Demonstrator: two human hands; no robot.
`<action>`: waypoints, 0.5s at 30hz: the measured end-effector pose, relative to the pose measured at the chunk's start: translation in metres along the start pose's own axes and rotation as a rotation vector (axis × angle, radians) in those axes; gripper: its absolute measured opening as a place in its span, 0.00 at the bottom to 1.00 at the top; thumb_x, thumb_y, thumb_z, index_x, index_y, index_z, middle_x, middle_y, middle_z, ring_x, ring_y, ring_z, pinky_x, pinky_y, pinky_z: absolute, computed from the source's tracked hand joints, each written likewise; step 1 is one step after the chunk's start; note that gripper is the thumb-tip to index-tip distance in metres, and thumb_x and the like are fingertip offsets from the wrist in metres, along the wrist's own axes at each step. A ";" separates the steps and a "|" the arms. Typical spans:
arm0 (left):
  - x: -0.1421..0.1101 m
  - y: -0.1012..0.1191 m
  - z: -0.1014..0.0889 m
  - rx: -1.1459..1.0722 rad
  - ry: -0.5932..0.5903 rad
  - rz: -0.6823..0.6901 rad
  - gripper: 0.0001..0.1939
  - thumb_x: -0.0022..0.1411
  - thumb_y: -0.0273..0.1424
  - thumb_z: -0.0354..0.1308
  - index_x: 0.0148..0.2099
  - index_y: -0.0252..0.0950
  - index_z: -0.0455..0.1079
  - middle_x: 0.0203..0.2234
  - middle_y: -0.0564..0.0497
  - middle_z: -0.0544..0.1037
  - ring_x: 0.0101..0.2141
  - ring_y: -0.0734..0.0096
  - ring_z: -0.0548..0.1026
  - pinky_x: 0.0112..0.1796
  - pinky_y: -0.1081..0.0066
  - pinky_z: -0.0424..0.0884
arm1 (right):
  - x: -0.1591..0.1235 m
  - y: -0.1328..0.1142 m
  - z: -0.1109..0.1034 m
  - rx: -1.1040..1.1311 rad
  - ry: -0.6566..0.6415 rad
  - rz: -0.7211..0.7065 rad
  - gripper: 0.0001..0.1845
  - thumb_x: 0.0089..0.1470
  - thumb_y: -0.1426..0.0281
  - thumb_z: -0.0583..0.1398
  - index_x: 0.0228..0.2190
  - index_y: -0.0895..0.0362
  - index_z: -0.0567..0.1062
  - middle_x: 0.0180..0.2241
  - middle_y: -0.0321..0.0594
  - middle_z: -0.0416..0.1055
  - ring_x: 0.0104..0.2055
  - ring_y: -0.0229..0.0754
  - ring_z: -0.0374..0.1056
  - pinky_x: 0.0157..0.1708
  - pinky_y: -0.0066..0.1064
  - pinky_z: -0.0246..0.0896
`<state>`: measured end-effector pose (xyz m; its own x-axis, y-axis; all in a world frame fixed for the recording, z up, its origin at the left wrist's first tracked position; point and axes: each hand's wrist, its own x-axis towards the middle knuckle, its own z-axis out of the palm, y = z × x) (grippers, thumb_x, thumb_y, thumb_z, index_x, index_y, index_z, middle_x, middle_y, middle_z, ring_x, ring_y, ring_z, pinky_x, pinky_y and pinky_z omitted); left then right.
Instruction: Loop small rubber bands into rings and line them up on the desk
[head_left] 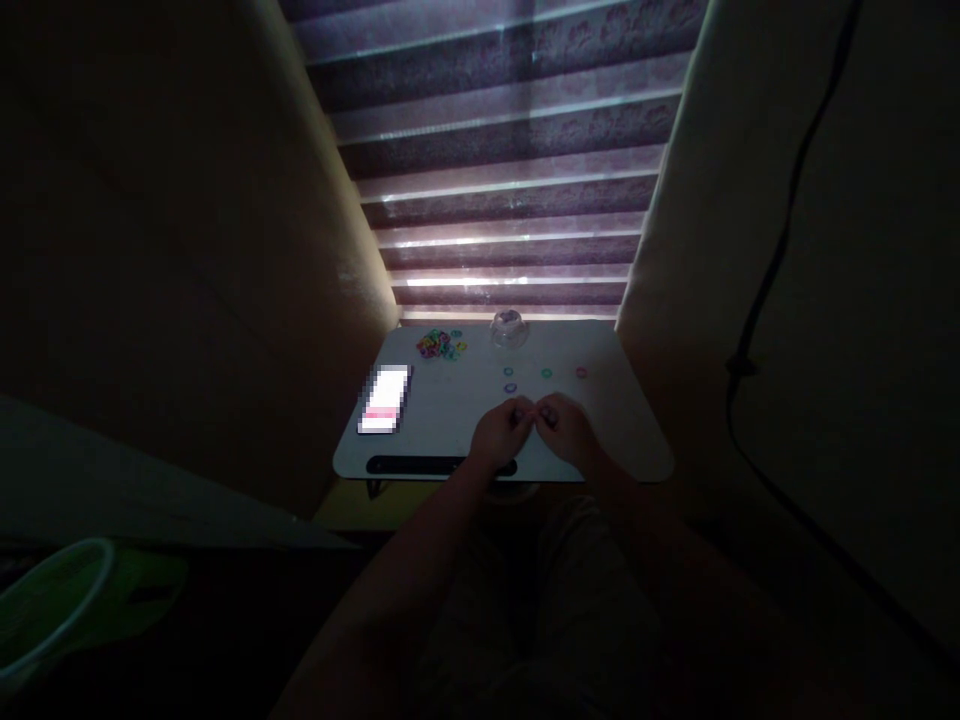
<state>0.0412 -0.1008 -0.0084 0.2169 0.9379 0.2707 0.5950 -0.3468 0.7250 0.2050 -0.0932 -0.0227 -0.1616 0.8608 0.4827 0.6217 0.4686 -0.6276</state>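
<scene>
My left hand (501,432) and my right hand (568,430) meet over the front of a small white table (442,410), fingertips pinched together. A trace of pink shows between them, too small and dark to name. Just beyond lie a blue-purple ring-shaped band (511,388) and a teal band (508,371). To the right of these are a green band (547,373) and a pink band (581,372). A pile of small colourful bands (439,345) sits at the back left. At the back middle stands a clear container (509,330); its contents are unclear.
A phone (385,399) with a lit, blurred screen lies on the table's left side. Along the front edge runs a black slot (416,465). Behind is a striped blind (510,200), with walls on both sides. A dark cable (780,240) hangs at right; a green basket (97,600) stands lower left.
</scene>
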 end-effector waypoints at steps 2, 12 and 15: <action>-0.001 0.002 -0.001 0.015 0.003 0.008 0.13 0.63 0.41 0.53 0.39 0.38 0.72 0.29 0.53 0.77 0.29 0.73 0.72 0.32 0.74 0.65 | 0.000 0.000 0.000 -0.015 -0.007 -0.005 0.05 0.53 0.68 0.57 0.28 0.55 0.70 0.24 0.35 0.65 0.26 0.37 0.60 0.28 0.28 0.52; 0.001 -0.001 0.001 -0.093 0.020 0.064 0.11 0.63 0.35 0.53 0.44 0.38 0.72 0.37 0.50 0.79 0.35 0.72 0.74 0.39 0.72 0.69 | 0.001 0.006 0.003 -0.061 -0.019 -0.018 0.07 0.55 0.67 0.56 0.27 0.56 0.71 0.24 0.37 0.66 0.27 0.38 0.60 0.28 0.29 0.52; 0.001 -0.001 0.001 -0.044 0.013 0.059 0.11 0.64 0.37 0.53 0.41 0.38 0.72 0.33 0.51 0.78 0.33 0.72 0.73 0.37 0.72 0.68 | 0.000 0.005 0.004 -0.058 -0.014 -0.007 0.06 0.53 0.68 0.58 0.27 0.56 0.71 0.24 0.37 0.66 0.27 0.38 0.61 0.28 0.29 0.52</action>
<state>0.0416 -0.0995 -0.0094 0.2400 0.9160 0.3216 0.5465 -0.4013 0.7350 0.2056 -0.0897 -0.0282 -0.1767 0.8606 0.4777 0.6640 0.4625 -0.5876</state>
